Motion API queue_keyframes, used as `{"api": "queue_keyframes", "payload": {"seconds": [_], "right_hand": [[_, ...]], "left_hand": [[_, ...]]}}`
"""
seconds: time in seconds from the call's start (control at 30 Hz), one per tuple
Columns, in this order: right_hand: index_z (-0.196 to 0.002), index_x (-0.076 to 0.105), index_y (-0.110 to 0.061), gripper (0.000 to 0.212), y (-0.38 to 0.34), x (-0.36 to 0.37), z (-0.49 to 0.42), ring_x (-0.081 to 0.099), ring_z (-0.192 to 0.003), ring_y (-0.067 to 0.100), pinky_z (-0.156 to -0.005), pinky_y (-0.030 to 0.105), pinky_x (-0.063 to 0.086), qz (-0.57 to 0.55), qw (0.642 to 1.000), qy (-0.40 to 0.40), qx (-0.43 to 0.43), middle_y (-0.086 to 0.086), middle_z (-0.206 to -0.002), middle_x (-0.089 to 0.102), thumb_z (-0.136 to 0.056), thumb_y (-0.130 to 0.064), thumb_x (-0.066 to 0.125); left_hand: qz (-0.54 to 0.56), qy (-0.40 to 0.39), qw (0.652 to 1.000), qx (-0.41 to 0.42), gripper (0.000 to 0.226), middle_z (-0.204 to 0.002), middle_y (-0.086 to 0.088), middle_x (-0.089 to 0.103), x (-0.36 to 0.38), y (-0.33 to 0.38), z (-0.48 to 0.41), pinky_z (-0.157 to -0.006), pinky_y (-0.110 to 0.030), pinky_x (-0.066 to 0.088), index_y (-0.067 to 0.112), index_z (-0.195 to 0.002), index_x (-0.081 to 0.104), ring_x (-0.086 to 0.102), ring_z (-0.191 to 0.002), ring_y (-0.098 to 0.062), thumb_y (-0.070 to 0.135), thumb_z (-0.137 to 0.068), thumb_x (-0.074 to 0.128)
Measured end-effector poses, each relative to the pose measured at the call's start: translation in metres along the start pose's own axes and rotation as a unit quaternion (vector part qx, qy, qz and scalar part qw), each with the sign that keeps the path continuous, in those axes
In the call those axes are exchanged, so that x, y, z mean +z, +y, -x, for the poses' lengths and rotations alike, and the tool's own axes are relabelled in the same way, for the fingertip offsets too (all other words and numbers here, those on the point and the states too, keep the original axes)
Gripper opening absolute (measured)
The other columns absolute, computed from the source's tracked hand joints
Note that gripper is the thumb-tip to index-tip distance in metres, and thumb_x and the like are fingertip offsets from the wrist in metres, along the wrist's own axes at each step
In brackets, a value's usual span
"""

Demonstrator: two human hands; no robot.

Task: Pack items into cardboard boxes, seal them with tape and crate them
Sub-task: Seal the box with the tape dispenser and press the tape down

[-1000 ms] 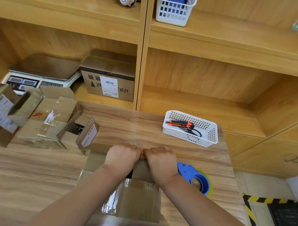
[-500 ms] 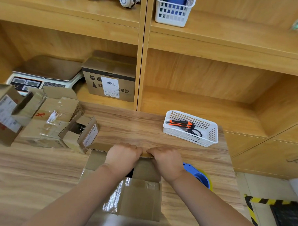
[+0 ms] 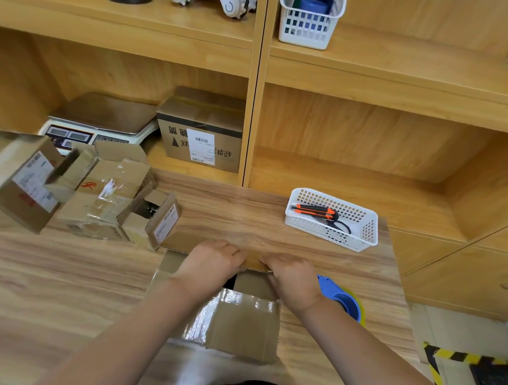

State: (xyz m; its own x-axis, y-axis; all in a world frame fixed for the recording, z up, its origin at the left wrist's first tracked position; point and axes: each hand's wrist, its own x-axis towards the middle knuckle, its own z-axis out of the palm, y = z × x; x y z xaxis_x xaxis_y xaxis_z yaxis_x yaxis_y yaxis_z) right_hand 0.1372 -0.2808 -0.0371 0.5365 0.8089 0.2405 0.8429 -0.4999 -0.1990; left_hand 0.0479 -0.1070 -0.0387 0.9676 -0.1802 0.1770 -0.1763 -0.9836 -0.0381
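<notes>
An open cardboard box [image 3: 241, 322] with old clear tape on its near flap lies on the wooden table in front of me. My left hand [image 3: 212, 260] and my right hand [image 3: 295, 278] sit side by side on the box's far flap [image 3: 254, 262], fingers curled over its far edge. A dark gap into the box shows between my wrists. A blue tape dispenser [image 3: 344, 301] lies just right of my right wrist, partly hidden by it.
Several opened cardboard boxes [image 3: 101, 197] crowd the table's left. A white basket [image 3: 361, 235] with an orange cutter and scissors stands at the far right. On the shelf behind are a scale [image 3: 104, 121] and a labelled box [image 3: 203, 132]. The table edge drops off at right.
Both hands stay on the far flap and have shifted slightly; my right wrist now covers more of the tape dispenser.
</notes>
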Motion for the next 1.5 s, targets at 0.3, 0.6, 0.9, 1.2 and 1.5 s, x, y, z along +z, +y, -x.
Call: {"api": "queue_keyframes", "payload": {"seconds": [0.3,0.6,0.9,1.2,1.5], "right_hand": [[-0.114,0.068,-0.016,0.074,0.002,-0.006,0.025,0.063,-0.110,0.019,-0.094,0.035,0.049,0.008,0.995,-0.099,-0.022,0.001,-0.122,0.066,-0.093,-0.066,0.017],[-0.152,0.001,-0.030,0.094,-0.009,0.010,0.027,-0.023,-0.143,0.014,-0.113,0.040,-0.017,0.035,0.970,-0.239,-0.028,-0.006,-0.158,-0.013,-0.073,-0.080,-0.010],[-0.151,-0.012,-0.023,0.084,-0.005,0.010,0.028,-0.021,-0.143,0.007,-0.115,0.033,-0.016,0.003,0.974,-0.228,0.006,-0.010,-0.155,-0.024,-0.085,-0.073,0.000],[-0.153,0.004,-0.021,0.099,0.055,-0.006,0.079,-0.002,-0.146,0.011,-0.113,0.021,-0.004,-0.112,0.961,-0.202,0.153,-0.006,-0.160,0.000,-0.076,-0.078,0.030],[-0.152,0.003,-0.020,0.093,0.055,0.008,0.091,0.002,-0.146,0.014,-0.111,0.018,-0.004,-0.130,0.965,-0.189,0.124,-0.005,-0.160,0.005,-0.079,-0.073,0.024]], "left_hand": [[0.005,-0.061,0.960,-0.273,0.065,-0.126,-0.006,0.062,-0.016,-0.022,0.056,-0.098,-0.043,0.044,0.016,-0.126,0.059,0.056,-0.118,-0.026,0.057,-0.095,0.019],[0.245,-0.083,0.805,-0.534,0.068,-0.131,-0.016,0.052,-0.008,-0.008,0.068,-0.085,-0.041,0.044,0.008,-0.143,0.026,0.055,-0.112,-0.038,0.048,-0.093,0.047],[0.198,-0.030,0.811,-0.550,0.045,-0.109,-0.021,0.063,-0.002,0.001,0.070,-0.072,-0.040,0.040,0.007,-0.132,0.040,0.059,-0.096,-0.041,0.038,-0.100,0.034],[0.238,0.036,0.776,-0.582,0.046,-0.107,-0.024,0.064,0.001,0.005,0.070,-0.080,-0.043,0.041,0.010,-0.132,0.045,0.057,-0.100,-0.043,0.040,-0.100,0.029],[0.239,0.086,0.745,-0.617,0.041,-0.108,-0.019,0.065,-0.016,0.016,0.071,-0.077,-0.037,0.039,0.015,-0.127,0.053,0.057,-0.101,-0.037,0.037,-0.101,0.031]]}}
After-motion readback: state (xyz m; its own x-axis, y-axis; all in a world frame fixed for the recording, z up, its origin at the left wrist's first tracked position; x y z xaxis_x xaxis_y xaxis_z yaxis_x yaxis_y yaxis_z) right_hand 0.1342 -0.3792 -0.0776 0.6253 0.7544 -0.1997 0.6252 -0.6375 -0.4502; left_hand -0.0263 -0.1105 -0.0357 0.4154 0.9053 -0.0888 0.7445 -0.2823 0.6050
